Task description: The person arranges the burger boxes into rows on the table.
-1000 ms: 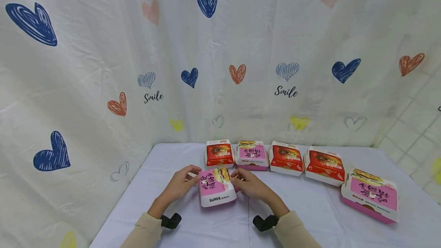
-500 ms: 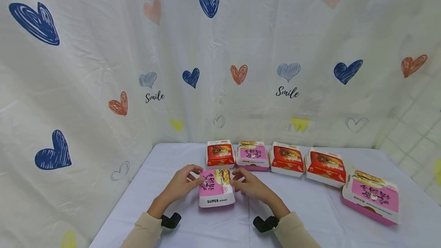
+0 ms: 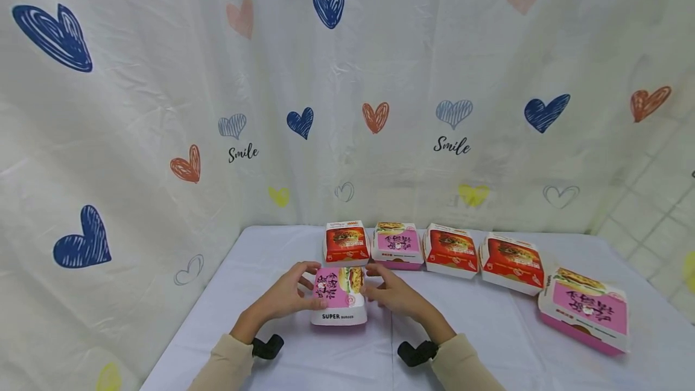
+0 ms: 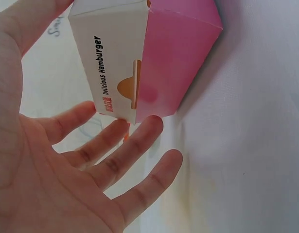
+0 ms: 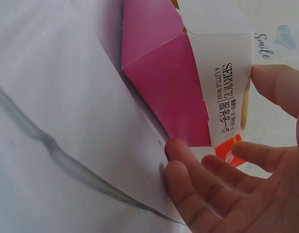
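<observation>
In the middle of the head view, a pink-and-white burger box (image 3: 339, 294) printed "SUPER BURGER" sits on the white-covered table, lid closed. My left hand (image 3: 290, 294) is at its left side, thumb over the lid's left edge. The left wrist view shows the loosely spread fingers (image 4: 149, 128) by the box's far end. At the right side is my right hand (image 3: 399, 294). Its thumb (image 5: 273, 80) touches the lid's edge, while the relaxed fingertips lie near the far corner, low by the tablecloth.
Behind stands a row of burger boxes: a red one (image 3: 346, 243), a pink one (image 3: 397, 245) and two more red ones (image 3: 450, 250) (image 3: 512, 261). A larger pink box (image 3: 585, 309) stands at the far right. A heart-printed curtain (image 3: 402, 77) hangs along the table's back edge.
The burger box has turned slightly, so its front faces me more squarely, and has shifted a little left. My left thumb has moved nearer along the lid. The row behind stays put.
</observation>
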Available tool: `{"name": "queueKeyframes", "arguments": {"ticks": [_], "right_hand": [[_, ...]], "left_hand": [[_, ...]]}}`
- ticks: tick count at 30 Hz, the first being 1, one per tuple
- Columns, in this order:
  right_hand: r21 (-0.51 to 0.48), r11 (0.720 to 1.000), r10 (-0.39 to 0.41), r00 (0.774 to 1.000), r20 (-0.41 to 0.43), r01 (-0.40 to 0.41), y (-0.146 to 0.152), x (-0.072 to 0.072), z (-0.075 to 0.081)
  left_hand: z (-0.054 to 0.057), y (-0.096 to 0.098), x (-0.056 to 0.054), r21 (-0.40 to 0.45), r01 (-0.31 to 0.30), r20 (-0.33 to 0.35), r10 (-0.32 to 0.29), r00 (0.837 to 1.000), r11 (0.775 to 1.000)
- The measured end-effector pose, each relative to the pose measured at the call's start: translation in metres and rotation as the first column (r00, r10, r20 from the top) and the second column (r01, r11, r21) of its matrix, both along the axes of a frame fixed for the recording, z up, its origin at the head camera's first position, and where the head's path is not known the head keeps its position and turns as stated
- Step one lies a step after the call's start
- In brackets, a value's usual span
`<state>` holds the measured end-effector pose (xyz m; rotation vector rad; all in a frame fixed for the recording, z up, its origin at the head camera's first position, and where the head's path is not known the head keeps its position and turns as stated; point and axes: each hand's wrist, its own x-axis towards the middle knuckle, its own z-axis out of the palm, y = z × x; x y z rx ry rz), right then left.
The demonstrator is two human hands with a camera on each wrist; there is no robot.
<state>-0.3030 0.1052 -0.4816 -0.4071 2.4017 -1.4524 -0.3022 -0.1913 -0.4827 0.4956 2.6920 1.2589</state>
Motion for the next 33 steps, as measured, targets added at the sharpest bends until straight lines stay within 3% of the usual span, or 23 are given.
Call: {"name": "queueKeyframes", "arguments": {"ticks": [14, 33], "right_hand": [[-0.008, 0.999, 0.038, 0.999, -0.015, -0.038, -0.0017, -0.0006, -0.0027], [-0.035, 0.999, 0.006, 1.000, -0.019, -0.006, 0.0007, 0.0032, 0.0022]], "left_hand": [[-0.0051, -0.0028, -0.0019, -0.001, 0.020, 0.007, -0.020, 1.000, 1.000], [-0.0031, -0.0086, -0.0049, 0.026, 0.065, 0.031, -0.066, 0.997, 0.998]]}}
